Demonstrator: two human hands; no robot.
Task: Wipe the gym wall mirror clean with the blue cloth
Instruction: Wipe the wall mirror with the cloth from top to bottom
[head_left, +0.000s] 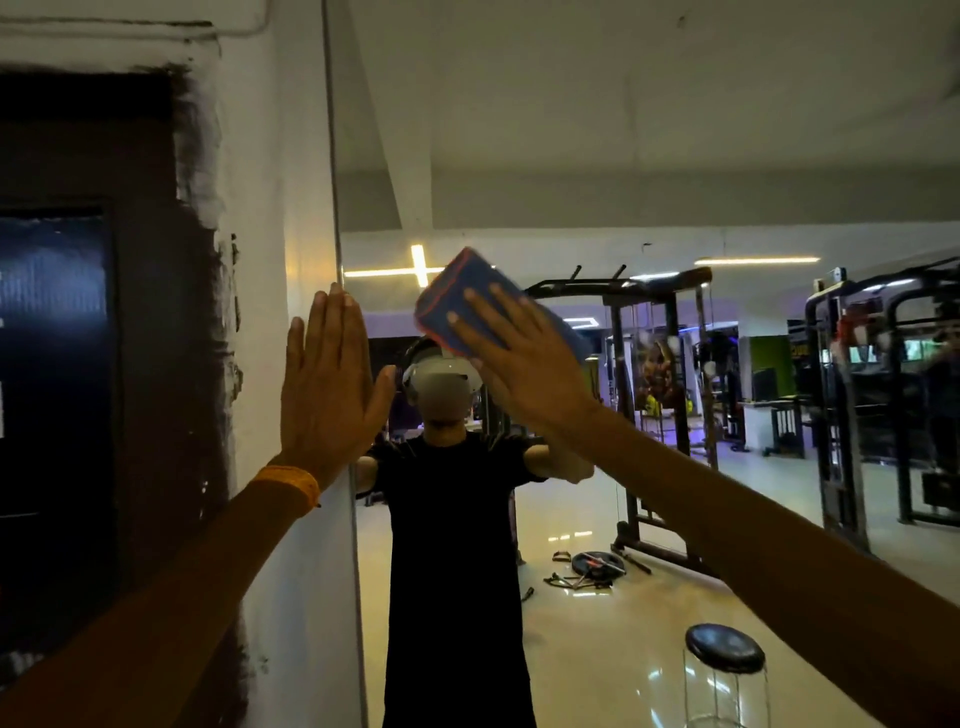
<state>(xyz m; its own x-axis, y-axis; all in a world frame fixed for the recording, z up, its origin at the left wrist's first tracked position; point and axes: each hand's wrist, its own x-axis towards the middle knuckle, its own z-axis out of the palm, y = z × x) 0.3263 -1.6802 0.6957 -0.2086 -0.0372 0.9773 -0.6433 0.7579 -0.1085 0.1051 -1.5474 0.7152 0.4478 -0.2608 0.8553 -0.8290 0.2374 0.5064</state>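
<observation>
Right hand (524, 364) on blue cloth (457, 291)

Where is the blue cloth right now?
In the head view, the blue cloth is centre frame, pressed against the mirror under the right hand, just right of the left hand.

On the mirror (623, 130) we have open glass at top and right, while our left hand (327, 384) bars its left edge.
</observation>
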